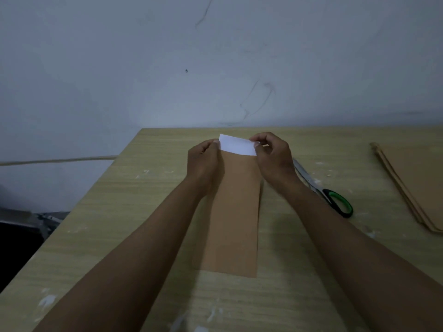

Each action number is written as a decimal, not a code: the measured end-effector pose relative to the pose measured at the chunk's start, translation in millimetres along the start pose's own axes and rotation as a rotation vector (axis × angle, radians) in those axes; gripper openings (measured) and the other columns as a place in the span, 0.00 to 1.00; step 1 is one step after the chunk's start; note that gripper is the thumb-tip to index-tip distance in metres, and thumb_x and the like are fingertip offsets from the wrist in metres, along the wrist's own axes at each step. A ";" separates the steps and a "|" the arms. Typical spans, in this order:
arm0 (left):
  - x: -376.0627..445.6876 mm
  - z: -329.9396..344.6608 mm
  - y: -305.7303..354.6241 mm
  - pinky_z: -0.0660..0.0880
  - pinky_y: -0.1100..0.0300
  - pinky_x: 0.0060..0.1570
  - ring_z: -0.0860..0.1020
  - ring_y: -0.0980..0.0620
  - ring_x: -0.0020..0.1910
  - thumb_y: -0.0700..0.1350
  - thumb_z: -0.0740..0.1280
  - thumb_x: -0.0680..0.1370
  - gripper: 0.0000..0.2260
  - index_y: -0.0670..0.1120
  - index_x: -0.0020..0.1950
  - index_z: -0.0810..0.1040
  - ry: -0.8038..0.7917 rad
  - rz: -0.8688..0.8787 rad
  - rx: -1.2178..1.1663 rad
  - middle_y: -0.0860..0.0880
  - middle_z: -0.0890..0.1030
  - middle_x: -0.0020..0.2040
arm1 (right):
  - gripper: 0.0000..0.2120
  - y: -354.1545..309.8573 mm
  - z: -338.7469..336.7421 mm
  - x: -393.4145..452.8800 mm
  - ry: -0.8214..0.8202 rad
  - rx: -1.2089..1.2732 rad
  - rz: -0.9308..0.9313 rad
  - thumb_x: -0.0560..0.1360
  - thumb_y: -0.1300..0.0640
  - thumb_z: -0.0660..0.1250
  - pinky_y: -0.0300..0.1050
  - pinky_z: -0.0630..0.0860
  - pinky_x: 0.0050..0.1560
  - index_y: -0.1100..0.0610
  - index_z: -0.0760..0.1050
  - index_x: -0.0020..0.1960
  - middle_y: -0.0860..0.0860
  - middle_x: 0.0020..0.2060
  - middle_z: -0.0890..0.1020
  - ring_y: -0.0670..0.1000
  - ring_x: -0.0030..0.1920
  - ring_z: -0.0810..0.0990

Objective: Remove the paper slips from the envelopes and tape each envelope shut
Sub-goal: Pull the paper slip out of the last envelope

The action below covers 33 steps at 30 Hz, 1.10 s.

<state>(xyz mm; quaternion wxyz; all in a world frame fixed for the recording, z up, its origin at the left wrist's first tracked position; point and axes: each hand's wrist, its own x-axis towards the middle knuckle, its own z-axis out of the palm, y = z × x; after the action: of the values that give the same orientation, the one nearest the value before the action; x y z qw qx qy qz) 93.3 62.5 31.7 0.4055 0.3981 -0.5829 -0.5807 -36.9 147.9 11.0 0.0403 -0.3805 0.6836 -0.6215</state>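
Note:
A long brown envelope [233,221] lies lengthwise on the wooden table [124,212], its mouth pointing away from me. A white paper slip [236,144] sticks out of the far end. My left hand [205,161] pinches the slip's left edge at the envelope's mouth. My right hand [273,156] pinches the slip's right edge, fingers curled. Both forearms run up along the envelope's sides and hide part of it.
Scissors with green and black handles [335,202] lie just right of my right wrist. A stack of brown envelopes [412,185] sits at the table's right edge. The table's left edge drops off beside a dark object [21,233]. A wall stands behind.

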 end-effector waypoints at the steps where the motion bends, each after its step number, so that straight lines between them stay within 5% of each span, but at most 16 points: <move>1: -0.4 1.0 1.7 0.77 0.56 0.54 0.81 0.53 0.50 0.44 0.66 0.80 0.10 0.54 0.42 0.83 0.003 -0.015 -0.014 0.55 0.84 0.46 | 0.12 -1.3 -1.2 0.9 -0.003 0.006 0.003 0.76 0.64 0.63 0.38 0.73 0.42 0.47 0.78 0.43 0.39 0.40 0.81 0.43 0.40 0.77; 8: 0.1 2.3 10.8 0.78 0.49 0.57 0.84 0.47 0.53 0.43 0.66 0.78 0.09 0.47 0.48 0.87 -0.043 -0.062 -0.051 0.50 0.87 0.47 | 0.15 -2.0 -9.5 1.7 -0.056 0.086 0.052 0.73 0.66 0.62 0.39 0.71 0.41 0.47 0.77 0.39 0.41 0.37 0.81 0.42 0.39 0.76; 13: 2.6 0.9 16.6 0.78 0.48 0.59 0.83 0.48 0.53 0.46 0.67 0.77 0.09 0.47 0.48 0.87 -0.028 -0.046 -0.013 0.51 0.87 0.47 | 0.08 -5.6 -8.0 4.4 -0.082 0.056 0.036 0.76 0.59 0.67 0.43 0.76 0.43 0.48 0.78 0.41 0.42 0.41 0.82 0.45 0.38 0.78; 20: 4.2 -3.0 24.5 0.78 0.50 0.57 0.83 0.50 0.51 0.46 0.67 0.77 0.09 0.48 0.47 0.87 -0.004 -0.016 -0.032 0.53 0.87 0.45 | 0.08 -8.5 -7.5 9.1 -0.136 -0.009 -0.033 0.77 0.60 0.67 0.34 0.71 0.50 0.49 0.76 0.42 0.48 0.46 0.80 0.44 0.47 0.78; 26: 3.2 -5.7 29.7 0.78 0.54 0.55 0.82 0.53 0.50 0.46 0.65 0.79 0.10 0.51 0.47 0.87 -0.035 0.047 0.025 0.55 0.86 0.45 | 0.08 -17.1 -5.8 13.1 -0.231 -0.071 0.046 0.78 0.56 0.66 0.36 0.67 0.36 0.48 0.75 0.40 0.45 0.40 0.77 0.39 0.33 0.74; 29: 3.8 -7.0 31.6 0.78 0.58 0.51 0.82 0.54 0.50 0.46 0.65 0.78 0.10 0.50 0.49 0.87 -0.042 0.045 0.012 0.55 0.86 0.46 | 0.02 -21.8 -7.0 10.6 -0.233 -0.061 -0.053 0.76 0.51 0.71 0.39 0.74 0.45 0.47 0.79 0.44 0.45 0.47 0.81 0.44 0.45 0.78; 33: 1.6 -6.8 36.6 0.78 0.60 0.49 0.83 0.55 0.49 0.45 0.65 0.78 0.10 0.49 0.50 0.87 -0.069 0.059 0.005 0.55 0.86 0.47 | 0.09 -26.3 -9.1 9.7 -0.288 -0.020 -0.016 0.77 0.50 0.69 0.43 0.73 0.42 0.49 0.82 0.39 0.42 0.36 0.81 0.43 0.38 0.78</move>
<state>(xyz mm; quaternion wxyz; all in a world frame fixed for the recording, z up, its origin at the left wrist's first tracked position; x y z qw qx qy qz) 99.4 58.9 68.3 0.4012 0.3613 -0.6095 -0.5806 -36.2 151.5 40.3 0.1294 -0.4715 0.6739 -0.5539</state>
